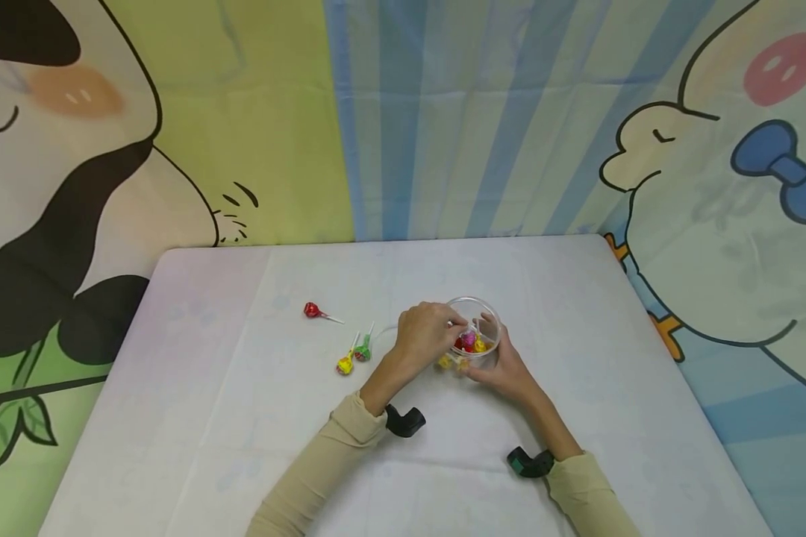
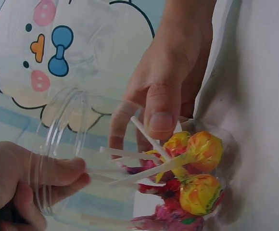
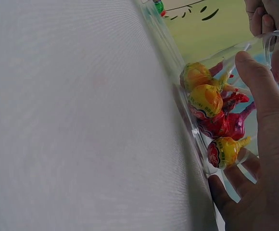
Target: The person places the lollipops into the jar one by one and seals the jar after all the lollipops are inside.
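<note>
A clear plastic jar (image 1: 473, 302) stands upright on the table. My right hand (image 1: 510, 369) grips its side, thumb (image 2: 161, 110) on one side and fingers behind. Inside lie several wrapped lollipops, among them a yellow lollipop (image 2: 202, 195) and a red lollipop (image 3: 216, 126), with white sticks pointing up. My left hand (image 1: 426, 332) reaches over the rim into the mouth; its thumb and forefinger (image 2: 72, 171) pinch together at the end of a lollipop stick (image 2: 101, 177). The head of that lollipop is hidden among the others.
Left of the jar, a green lollipop (image 1: 363, 349) and a yellow lollipop (image 1: 345, 365) lie close together. A red lollipop (image 1: 313, 309) lies farther back. Beside my left hand shows the edge of a clear, lid-like disc (image 1: 388, 328). A cartoon curtain (image 1: 410, 119) hangs behind the white table (image 1: 242, 447).
</note>
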A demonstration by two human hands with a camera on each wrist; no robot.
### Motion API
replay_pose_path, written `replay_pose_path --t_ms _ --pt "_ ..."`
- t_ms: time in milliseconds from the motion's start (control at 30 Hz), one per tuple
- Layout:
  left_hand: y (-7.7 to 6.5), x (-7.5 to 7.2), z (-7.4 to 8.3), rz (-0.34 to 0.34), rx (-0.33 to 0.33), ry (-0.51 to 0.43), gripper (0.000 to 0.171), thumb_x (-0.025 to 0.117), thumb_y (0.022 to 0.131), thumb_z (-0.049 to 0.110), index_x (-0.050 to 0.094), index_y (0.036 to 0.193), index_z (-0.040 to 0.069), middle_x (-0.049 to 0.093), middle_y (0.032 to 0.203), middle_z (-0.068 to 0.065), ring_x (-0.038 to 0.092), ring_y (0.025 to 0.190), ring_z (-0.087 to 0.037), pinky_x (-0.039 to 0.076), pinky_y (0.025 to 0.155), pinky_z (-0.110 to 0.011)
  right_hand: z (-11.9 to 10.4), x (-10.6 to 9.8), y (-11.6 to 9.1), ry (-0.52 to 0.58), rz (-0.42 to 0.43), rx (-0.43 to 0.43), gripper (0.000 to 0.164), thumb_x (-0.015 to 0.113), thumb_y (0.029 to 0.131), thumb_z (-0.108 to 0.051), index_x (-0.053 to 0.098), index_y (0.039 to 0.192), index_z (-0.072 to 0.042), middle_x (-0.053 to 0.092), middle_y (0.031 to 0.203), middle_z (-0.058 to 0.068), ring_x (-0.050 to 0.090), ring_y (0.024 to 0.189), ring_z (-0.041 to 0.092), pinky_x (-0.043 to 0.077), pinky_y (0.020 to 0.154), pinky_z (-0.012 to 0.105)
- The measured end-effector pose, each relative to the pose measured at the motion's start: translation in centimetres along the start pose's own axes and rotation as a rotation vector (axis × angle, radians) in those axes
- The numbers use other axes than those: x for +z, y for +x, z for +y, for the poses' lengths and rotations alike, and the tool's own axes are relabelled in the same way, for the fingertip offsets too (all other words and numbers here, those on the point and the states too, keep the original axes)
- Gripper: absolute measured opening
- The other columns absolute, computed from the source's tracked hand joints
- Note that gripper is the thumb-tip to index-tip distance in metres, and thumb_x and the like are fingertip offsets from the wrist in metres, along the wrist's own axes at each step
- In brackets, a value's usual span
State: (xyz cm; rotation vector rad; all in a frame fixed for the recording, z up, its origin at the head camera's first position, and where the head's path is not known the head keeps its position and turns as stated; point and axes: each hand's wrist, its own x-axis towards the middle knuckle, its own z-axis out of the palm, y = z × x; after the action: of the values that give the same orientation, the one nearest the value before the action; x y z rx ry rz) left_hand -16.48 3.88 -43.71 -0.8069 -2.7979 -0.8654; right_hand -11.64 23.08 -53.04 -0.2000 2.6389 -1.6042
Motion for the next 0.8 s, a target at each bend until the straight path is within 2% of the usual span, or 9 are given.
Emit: replay_pose_path --t_ms 100,167,267,367,433,567,600,700,800 --pt "-0.1 -0.1 0.0 -0.04 0.005 0.001 0.009 0.074 0.085 0.024 0.08 0.092 0.022 0.076 0.091 0.006 0.049 0.055 -0.007 0.031 0.045 -0.019 0.0 0.0 0.0 0.0 0.005 -0.006 0.1 0.083 0.074 -0.018 0.019 0.151 -0.015 0.035 0.153 0.021 0.032 0.143 0.041 0.023 0.113 0.064" --pt "-0.5 -0.1 -0.3 -0.011 0.038 -0.03 0.011 0.073 0.086 0.023 0.079 0.095 0.02 0.076 0.094 0.006 0.059 0.064 -0.007 0.038 0.049 -0.018 0.1 0.0 0.0 0.001 0.007 -0.01 0.1 0.083 0.074 -0.017 0.019 0.152 -0.015 0.035 0.152 0.021 0.032 0.142 0.041 0.022 0.114 0.064" --pt "-1.7 -0.3 -1.4 0.116 0.106 -0.108 0.016 0.072 0.087 0.02 0.077 0.102 0.017 0.075 0.099 0.004 0.067 0.076 -0.008 0.047 0.058 -0.017 0.2 0.0 0.1 0.0 0.004 -0.012 0.101 0.083 0.074 -0.017 0.019 0.152 -0.016 0.036 0.152 0.02 0.032 0.142 0.04 0.022 0.114 0.064" --pt "-3.8 -1.1 -3.0 0.252 0.153 -0.161 0.019 0.071 0.087 0.017 0.076 0.105 0.013 0.074 0.101 0.0 0.065 0.071 -0.007 0.048 0.058 -0.016 0.1 0.1 0.1 0.004 -0.002 0.0 0.102 0.083 0.074 -0.015 0.018 0.152 -0.015 0.035 0.152 0.019 0.032 0.142 0.039 0.02 0.115 0.064" --pt "-5.4 -1.8 -4.3 0.298 0.152 -0.163 0.02 0.072 0.086 0.015 0.076 0.106 0.011 0.074 0.101 -0.001 0.059 0.063 -0.006 0.045 0.054 -0.015 0.0 0.2 0.1 0.006 -0.006 0.016 0.102 0.083 0.074 -0.013 0.017 0.153 -0.014 0.034 0.153 0.019 0.031 0.143 0.039 0.019 0.115 0.063" --pt "-8.7 -3.0 -7.3 0.308 0.092 -0.143 0.022 0.074 0.084 0.014 0.075 0.106 0.011 0.073 0.102 -0.002 0.06 0.064 -0.008 0.047 0.055 -0.017 -1.9 0.0 -0.2 -0.01 -0.019 0.045 0.1 0.081 0.075 -0.01 0.017 0.152 -0.009 0.032 0.153 0.022 0.03 0.143 0.041 0.02 0.114 0.064" --pt "-9.4 -3.2 -8.0 0.305 0.068 -0.14 0.023 0.075 0.083 0.013 0.075 0.106 0.011 0.073 0.102 -0.002 0.064 0.068 -0.01 0.05 0.058 -0.02 -2.6 0.0 -0.3 -0.013 -0.02 0.048 0.099 0.08 0.075 -0.009 0.017 0.152 -0.008 0.032 0.153 0.023 0.03 0.142 0.041 0.02 0.114 0.064" --pt "-11.5 -3.3 -10.1 0.286 -0.019 -0.145 0.026 0.077 0.082 0.012 0.074 0.108 0.011 0.073 0.103 -0.001 0.061 0.066 -0.008 0.049 0.057 -0.021 -4.2 -0.2 -0.6 -0.031 -0.026 0.056 0.096 0.079 0.076 -0.009 0.018 0.151 -0.004 0.033 0.152 0.025 0.032 0.141 0.042 0.021 0.114 0.065" --pt "-13.0 -3.4 -11.5 0.284 -0.099 -0.146 0.029 0.079 0.079 0.012 0.074 0.108 0.011 0.073 0.103 0.0 0.045 0.056 -0.002 0.04 0.049 -0.019 -3.6 -0.1 -0.4 -0.034 -0.023 0.069 0.098 0.08 0.076 -0.009 0.018 0.151 -0.007 0.033 0.153 0.024 0.031 0.142 0.041 0.02 0.115 0.063"
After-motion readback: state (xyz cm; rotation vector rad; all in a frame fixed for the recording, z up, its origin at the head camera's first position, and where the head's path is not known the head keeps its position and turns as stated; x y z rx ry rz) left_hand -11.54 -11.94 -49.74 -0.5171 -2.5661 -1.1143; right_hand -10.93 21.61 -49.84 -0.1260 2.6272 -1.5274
